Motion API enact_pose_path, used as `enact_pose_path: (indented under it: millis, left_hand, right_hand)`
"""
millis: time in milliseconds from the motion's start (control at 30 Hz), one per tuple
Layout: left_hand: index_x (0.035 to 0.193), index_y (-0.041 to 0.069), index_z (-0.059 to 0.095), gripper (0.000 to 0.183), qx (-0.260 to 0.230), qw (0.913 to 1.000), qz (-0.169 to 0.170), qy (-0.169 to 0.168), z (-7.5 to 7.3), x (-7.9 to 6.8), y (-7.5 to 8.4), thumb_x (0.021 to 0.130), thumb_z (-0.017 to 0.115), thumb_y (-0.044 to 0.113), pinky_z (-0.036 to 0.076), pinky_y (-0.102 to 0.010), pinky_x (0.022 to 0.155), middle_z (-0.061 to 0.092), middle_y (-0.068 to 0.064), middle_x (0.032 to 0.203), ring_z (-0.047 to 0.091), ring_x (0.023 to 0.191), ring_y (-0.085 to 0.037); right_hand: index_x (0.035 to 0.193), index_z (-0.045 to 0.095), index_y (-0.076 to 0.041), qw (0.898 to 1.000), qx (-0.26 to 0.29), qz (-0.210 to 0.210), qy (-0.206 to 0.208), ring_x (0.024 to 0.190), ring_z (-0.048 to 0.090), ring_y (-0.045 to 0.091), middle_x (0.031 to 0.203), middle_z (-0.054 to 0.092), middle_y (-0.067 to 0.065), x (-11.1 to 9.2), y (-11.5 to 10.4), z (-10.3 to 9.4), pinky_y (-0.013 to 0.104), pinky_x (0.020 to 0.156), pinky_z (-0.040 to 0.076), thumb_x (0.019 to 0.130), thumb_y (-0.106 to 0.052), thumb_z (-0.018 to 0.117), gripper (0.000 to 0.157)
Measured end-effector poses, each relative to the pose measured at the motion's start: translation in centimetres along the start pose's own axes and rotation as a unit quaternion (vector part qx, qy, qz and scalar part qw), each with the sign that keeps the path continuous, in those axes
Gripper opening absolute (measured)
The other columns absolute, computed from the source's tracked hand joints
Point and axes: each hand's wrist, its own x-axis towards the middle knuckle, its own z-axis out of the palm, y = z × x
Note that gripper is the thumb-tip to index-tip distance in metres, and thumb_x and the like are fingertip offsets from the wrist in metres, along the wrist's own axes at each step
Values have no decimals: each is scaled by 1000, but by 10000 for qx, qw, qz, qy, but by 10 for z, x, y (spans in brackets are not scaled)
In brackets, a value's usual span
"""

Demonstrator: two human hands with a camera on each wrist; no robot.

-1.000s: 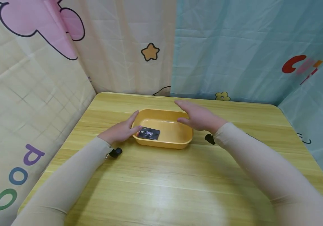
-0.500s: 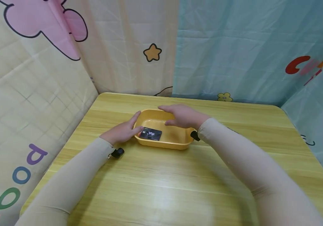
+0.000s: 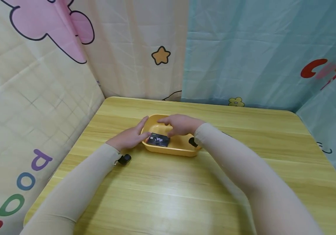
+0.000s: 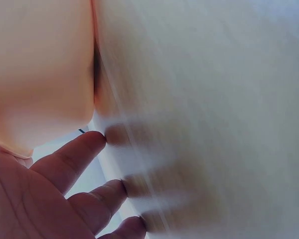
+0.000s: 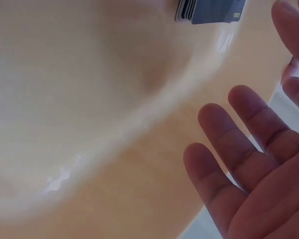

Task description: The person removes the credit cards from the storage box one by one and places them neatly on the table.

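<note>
A yellow plastic tray (image 3: 172,151) stands on the wooden table. Several stacked cards, the top one black and marked "Vip" (image 3: 159,140), lie in its left part; their edges show in the right wrist view as a card stack (image 5: 212,10). My left hand (image 3: 128,137) rests spread at the left end, its thumb over the rim. In the left wrist view, the fingertips (image 4: 95,139) come down to the table beside the tray wall (image 4: 40,74). My right hand (image 3: 182,124) reaches over the tray from the right, fingers apart and holding nothing, thumb close to the cards.
The table (image 3: 162,195) stretches toward me and to the right. Behind it hangs a printed curtain (image 3: 238,49), with another patterned cloth (image 3: 38,85) along the left side. A black wrist camera (image 3: 124,159) hangs below the left sleeve.
My right hand has moved left and lower, from above the tray's right end to near the cards. My left hand has kept its place at the left rim.
</note>
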Motion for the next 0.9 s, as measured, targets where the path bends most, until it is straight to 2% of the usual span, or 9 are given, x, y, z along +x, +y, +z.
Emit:
enact_pose_path:
  millis: [167, 300, 433, 600, 900]
  left_hand:
    - [170, 31, -8, 84, -40, 10000, 14, 22, 0, -1, 1, 108, 42, 59, 35, -61, 122, 33, -21, 170, 49, 146, -46]
    - [170, 34, -8, 83, -82, 10000, -15, 0, 0, -1, 1, 108, 42, 58, 34, -62, 123, 32, -20, 170, 48, 147, -45]
    - [170, 34, -7, 82, -67, 10000, -51, 26, 1, 0, 0, 108, 42, 59, 36, -62, 122, 34, -20, 170, 49, 146, -44]
    - [170, 33, -8, 83, -22, 10000, -32, 44, 1, -1, 1, 109, 41, 59, 38, -61, 120, 33, -20, 170, 53, 143, -43]
    - [170, 32, -8, 83, -48, 10000, 7, 39, 2, 0, -1, 108, 41, 59, 40, -60, 119, 33, -20, 170, 55, 141, -42]
  right_hand:
    - [165, 39, -30, 9987, 351, 215, -314, 143, 54, 30, 155, 57, 12, 10, 2, 6, 52, 124, 38, 98, -15, 74, 76]
    - [164, 39, -35, 9968, 494, 361, -517, 134, 57, 28, 150, 59, 13, 16, 3, 9, 48, 119, 43, 96, -12, 75, 81]
    - [164, 38, -36, 9966, 327, 256, -707, 120, 58, 25, 139, 63, 11, 21, 3, 11, 42, 110, 48, 93, -12, 78, 86]
    - [164, 37, -36, 9959, 228, 54, -878, 112, 59, 24, 125, 65, 9, 25, 2, 15, 40, 109, 48, 91, -12, 81, 89]
    - [164, 37, -36, 9937, 382, -124, -1048, 110, 61, 24, 127, 67, 9, 33, 3, 23, 38, 111, 45, 88, -12, 83, 92]
